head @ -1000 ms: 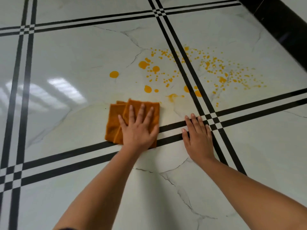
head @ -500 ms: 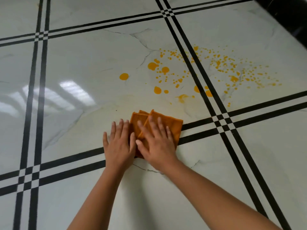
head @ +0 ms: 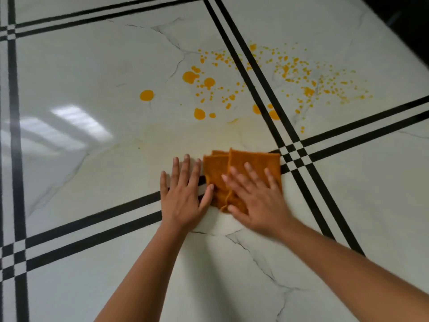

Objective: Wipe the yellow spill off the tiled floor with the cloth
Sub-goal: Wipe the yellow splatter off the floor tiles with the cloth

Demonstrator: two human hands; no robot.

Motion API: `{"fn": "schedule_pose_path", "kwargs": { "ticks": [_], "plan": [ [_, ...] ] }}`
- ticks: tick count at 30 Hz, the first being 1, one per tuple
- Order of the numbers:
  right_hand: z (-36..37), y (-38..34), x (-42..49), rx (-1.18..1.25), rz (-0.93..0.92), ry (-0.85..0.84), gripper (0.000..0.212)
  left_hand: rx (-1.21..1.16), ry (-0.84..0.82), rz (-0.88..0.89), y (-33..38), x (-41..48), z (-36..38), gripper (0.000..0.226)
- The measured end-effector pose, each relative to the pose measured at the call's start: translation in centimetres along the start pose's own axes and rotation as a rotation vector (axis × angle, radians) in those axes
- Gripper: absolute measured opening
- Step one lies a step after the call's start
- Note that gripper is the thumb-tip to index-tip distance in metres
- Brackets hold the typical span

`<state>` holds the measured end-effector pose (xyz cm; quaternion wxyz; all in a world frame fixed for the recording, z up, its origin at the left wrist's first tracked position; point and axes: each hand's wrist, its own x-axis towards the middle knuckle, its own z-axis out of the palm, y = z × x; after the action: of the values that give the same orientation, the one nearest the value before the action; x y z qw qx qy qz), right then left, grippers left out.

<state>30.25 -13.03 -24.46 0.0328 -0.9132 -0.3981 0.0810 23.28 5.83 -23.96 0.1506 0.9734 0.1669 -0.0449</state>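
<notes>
Spill (head: pixel 232 89): yellow drops and blots scattered over the white floor (head: pixel 81 73), beyond the cloth and not touching it.
Cloth (head: pixel 241 166): orange, folded, flat on the floor beside the crossing of black stripes (head: pixel 293 156).
Right hand (head: pixel 257 201): pressed flat on the cloth, fingers spread, not clenched.
Left hand (head: pixel 183 196): flat on the floor, fingers released, thumb touching the cloth's left edge.
</notes>
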Motion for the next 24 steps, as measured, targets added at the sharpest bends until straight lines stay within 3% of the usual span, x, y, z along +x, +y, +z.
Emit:
{"fn": "schedule_pose_path", "kwargs": {
  "ticks": [1,4,5,7,11,13,16,17,18,21,22,24],
  "plan": [
    [0.0,2.2,-0.5,-0.014,0.030,0.000,0.068,0.012,-0.020,0.022,0.4,-0.2,0.2,0.070],
    [-0.8,5.6,0.6,0.042,0.503,0.034,0.070,0.043,-0.055,0.060,1.2,-0.9,0.5,0.069],
    [-0.9,5.2,1.5,0.066,0.587,0.043,0.071,0.058,-0.059,0.078,1.2,-0.8,0.5,0.069],
    [-0.5,2.8,0.5,0.058,0.528,0.043,0.072,0.097,-0.083,0.117,1.7,-1.4,0.9,0.070],
    [0.8,2.1,-7.6,0.025,0.185,-0.020,0.073,0.060,-0.097,0.158,3.6,-2.2,1.2,0.072],
    [0.7,5.9,-9.2,0.001,0.280,-0.017,0.075,0.060,-0.109,0.226,4.8,-2.6,1.6,0.071],
    [-0.5,9.0,-7.2,0.052,0.709,0.025,0.079,0.097,-0.125,0.307,6.4,-2.6,2.4,0.068],
    [-0.5,8.5,-6.6,0.058,0.743,0.037,0.078,0.112,-0.135,0.322,6.8,-2.5,2.6,0.066],
    [-0.4,7.6,-6.5,0.058,0.689,0.035,0.077,0.119,-0.144,0.333,7.2,-2.2,2.7,0.065],
    [0.4,7.8,-9.8,0.016,0.223,-0.036,0.071,0.126,-0.147,0.342,8.5,-1.1,2.6,0.067],
    [0.1,9.6,-10.4,0.005,0.170,-0.059,0.071,0.126,-0.140,0.339,8.9,-0.6,2.5,0.068],
    [-0.7,13.1,-9.0,0.008,0.411,-0.026,0.076,0.126,-0.121,0.332,9.4,0.3,2.5,0.069]
  ]
}}
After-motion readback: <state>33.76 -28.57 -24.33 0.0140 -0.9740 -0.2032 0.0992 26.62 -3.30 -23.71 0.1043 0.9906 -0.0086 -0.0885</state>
